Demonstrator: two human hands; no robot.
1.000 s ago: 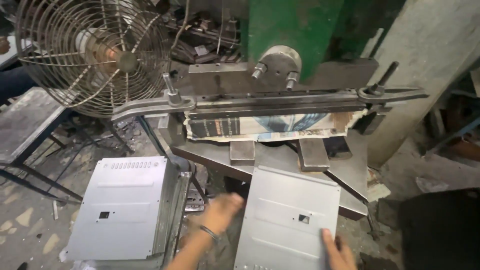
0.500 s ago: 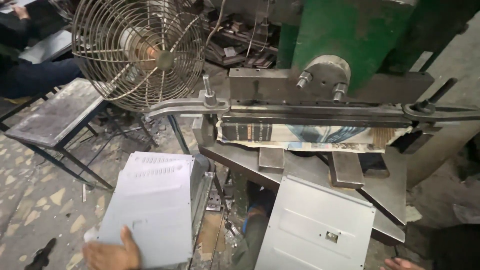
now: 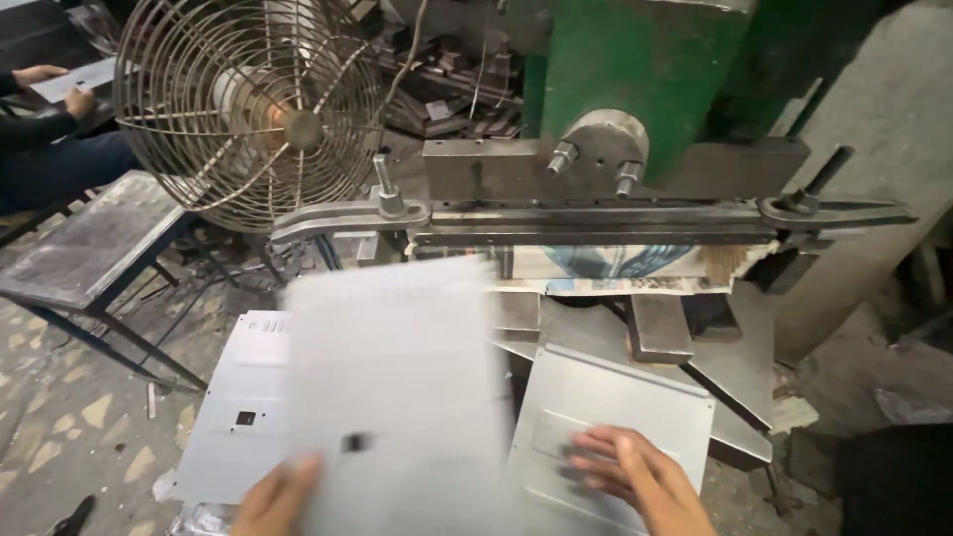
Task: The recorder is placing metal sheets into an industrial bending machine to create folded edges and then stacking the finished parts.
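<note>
Two hands: left hand fingers clamp the blurred, thin, stiff metal sheet by its near edge; right hand fingers lie spread on another panel.

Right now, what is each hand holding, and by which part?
Left hand holds blurred metal sheet by its near edge; right hand lies flat on another sheet.

- A metal workshop, a small factory floor by the look of it.
- At 12 o'clock stands a heavy green press machine with a long steel bar.
- At 10 o'clock a wire-caged fan.
- At 6 o'clock stacked punched metal sheets.
- At 9 o'clock a worn steel bench on stained concrete floor.
</note>
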